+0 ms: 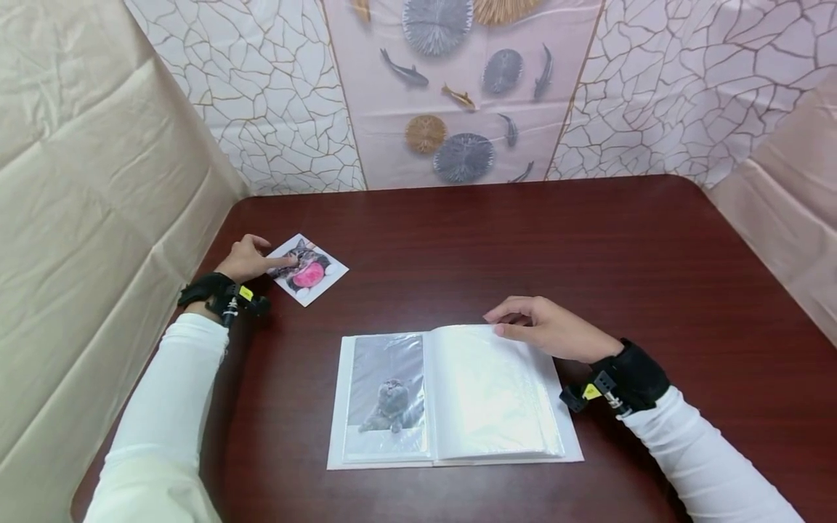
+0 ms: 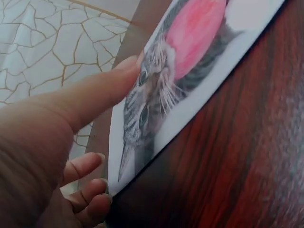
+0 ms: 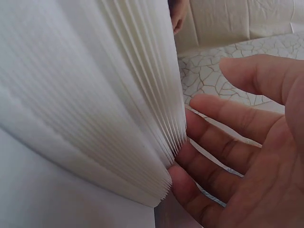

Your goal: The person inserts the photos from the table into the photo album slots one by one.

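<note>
A square photo (image 1: 320, 287) of a kitten with a pink shape lies on the table at the left. My left hand (image 1: 243, 261) reaches over its left corner, the straight thumb (image 2: 102, 92) touching the printed face. The other fingers of that hand lie loosely bent beside the photo's edge. A white photo album (image 1: 497, 392) lies open in front of me, with a grey cat picture (image 1: 392, 407) in its left page sleeve. At the top edge of its right pages is my right hand (image 1: 556, 327). In the right wrist view its fingertips touch the stacked page edges (image 3: 156, 123), thumb apart.
Both album and photo lie on a dark red-brown wooden table (image 1: 405, 247). Beige cloth (image 1: 98, 218) hangs along the left side, and a patterned cloth (image 1: 281, 109) covers the back. More beige cloth (image 1: 778, 189) hangs at the right.
</note>
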`<state>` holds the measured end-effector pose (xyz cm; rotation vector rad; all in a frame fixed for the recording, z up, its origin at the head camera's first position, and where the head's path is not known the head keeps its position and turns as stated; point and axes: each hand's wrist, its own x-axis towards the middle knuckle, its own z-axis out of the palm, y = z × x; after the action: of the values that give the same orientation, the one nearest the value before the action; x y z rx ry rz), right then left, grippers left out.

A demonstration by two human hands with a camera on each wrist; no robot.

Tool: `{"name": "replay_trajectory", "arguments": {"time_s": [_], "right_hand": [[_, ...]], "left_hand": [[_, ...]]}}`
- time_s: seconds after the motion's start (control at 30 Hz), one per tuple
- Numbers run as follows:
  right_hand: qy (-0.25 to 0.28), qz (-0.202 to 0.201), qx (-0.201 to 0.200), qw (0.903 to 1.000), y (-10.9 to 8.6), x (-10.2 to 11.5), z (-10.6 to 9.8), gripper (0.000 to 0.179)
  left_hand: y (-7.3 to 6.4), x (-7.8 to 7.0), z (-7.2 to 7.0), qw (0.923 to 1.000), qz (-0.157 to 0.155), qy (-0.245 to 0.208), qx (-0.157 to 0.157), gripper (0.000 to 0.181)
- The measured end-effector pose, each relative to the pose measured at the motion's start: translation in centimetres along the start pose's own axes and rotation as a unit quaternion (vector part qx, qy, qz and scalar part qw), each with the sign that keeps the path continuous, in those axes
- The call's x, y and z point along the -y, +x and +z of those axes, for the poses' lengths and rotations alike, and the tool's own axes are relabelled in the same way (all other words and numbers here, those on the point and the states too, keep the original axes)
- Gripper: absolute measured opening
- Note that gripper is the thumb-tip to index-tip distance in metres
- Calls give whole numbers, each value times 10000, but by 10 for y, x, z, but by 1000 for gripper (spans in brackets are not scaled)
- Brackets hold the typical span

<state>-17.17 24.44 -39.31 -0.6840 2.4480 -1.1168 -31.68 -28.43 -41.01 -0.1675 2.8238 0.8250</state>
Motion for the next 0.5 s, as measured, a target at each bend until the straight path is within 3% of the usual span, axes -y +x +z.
{"name": "replay_trajectory", "arguments": {"time_s": [0.3,0.5], "right_hand": [[-70,-135,95,9998,2,0,1,31],[-31,-151,108,9998,2,-3,3,29]], "left_hand": [[3,-2,-2,9991,-140,382,111,96],[-3,-2,9,9989,-205,127,-399,88]]}}
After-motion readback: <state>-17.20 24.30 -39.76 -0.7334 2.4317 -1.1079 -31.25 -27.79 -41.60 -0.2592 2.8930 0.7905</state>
